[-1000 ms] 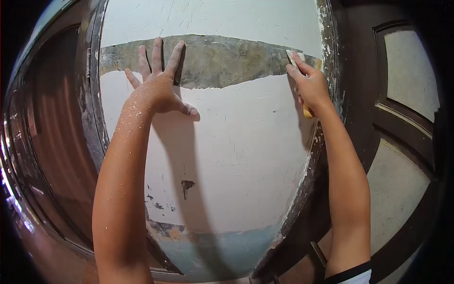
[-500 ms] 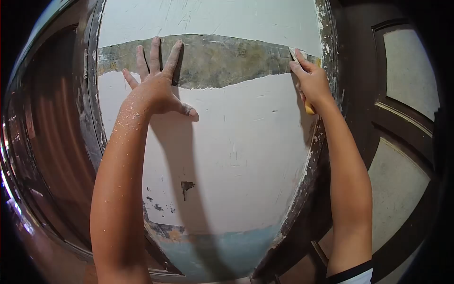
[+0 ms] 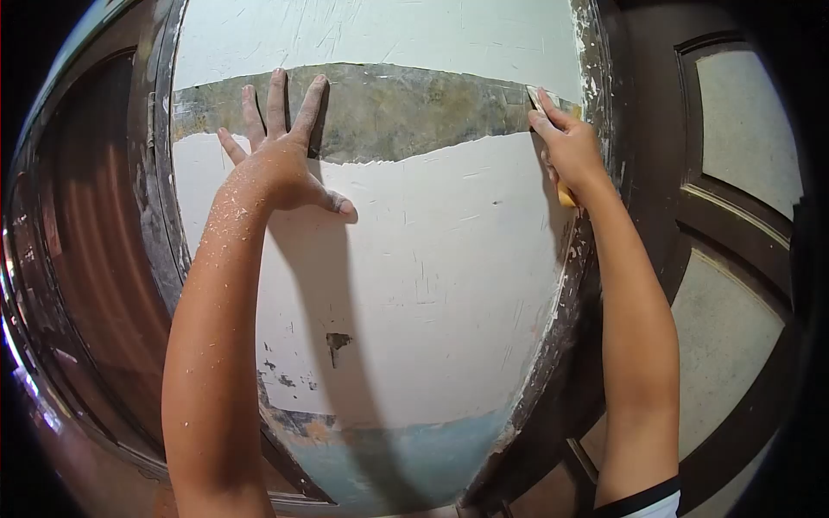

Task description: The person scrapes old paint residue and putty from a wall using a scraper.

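Note:
My left hand (image 3: pixel 281 173) presses against the wall with its fingers spread, the fingertips on a bare grey strip (image 3: pixel 397 112) and the thumb on the white coating (image 3: pixel 432 233) below. Pale flakes cling to the wrist and forearm. At the strip's right end, my right hand (image 3: pixel 572 154) is closed around a scraper with a yellow handle (image 3: pixel 566 197). Its blade points up and meets the wall near the strip's upper edge; the fingers cover most of the tool. A ragged border separates the strip from the coating below.
Pale coating (image 3: pixel 449 34) continues above the strip. Lower down are a dark chipped patch (image 3: pixel 338 343) and a bluish band (image 3: pixel 414 453). Dark, flaking trim (image 3: pixel 596 86) runs along the right edge, beside a panelled door (image 3: pixel 665 173). Brown wood (image 3: pixel 104 216) stands at the left.
The view has shifted very slightly, so the wall and my left hand sit a little further left. Both hands keep their places on the wall, and the scraper looks unmoved.

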`<state>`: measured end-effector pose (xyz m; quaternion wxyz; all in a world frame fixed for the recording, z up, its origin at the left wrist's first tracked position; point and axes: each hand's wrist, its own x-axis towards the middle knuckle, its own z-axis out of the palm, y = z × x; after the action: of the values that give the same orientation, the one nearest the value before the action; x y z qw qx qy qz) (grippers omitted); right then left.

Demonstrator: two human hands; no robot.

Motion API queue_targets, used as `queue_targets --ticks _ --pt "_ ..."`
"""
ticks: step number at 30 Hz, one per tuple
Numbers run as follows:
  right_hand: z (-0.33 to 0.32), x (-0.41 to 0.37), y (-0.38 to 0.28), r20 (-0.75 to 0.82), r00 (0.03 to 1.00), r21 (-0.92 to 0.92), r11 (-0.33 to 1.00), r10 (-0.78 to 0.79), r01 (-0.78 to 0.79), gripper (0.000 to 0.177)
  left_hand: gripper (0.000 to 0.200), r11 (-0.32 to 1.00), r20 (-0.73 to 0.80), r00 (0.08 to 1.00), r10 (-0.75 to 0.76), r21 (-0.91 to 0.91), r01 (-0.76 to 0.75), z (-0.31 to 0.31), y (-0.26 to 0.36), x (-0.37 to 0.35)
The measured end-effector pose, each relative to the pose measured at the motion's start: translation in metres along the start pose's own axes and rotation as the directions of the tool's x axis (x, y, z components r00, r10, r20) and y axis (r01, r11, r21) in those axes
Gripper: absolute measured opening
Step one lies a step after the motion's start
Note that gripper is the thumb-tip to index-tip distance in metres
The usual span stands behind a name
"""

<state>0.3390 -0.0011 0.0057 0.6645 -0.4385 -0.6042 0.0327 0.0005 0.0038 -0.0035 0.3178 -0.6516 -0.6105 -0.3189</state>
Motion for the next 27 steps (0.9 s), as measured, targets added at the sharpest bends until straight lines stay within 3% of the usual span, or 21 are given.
queue_targets --ticks 17,20,27 --pt "-0.006 0.004 0.010 -0.001 1.000 -0.006 1.000 -0.018 0.018 0.052 0.174 1.000 0.000 1.000 0.009 -0.005 -0.009 -0.003 -0.003 -0.001" --pt "-0.010 0.011 0.011 0.004 1.000 0.031 0.999 -0.021 0.021 0.052 0.172 0.999 0.090 0.995 -0.040 0.034 0.037 -0.011 0.005 -0.001" --pt "-0.020 0.010 0.008 0.037 0.999 -0.010 1.000 0.013 -0.013 0.052 0.172 0.998 0.089 0.995 -0.052 0.042 0.049 -0.009 0.006 0.000"
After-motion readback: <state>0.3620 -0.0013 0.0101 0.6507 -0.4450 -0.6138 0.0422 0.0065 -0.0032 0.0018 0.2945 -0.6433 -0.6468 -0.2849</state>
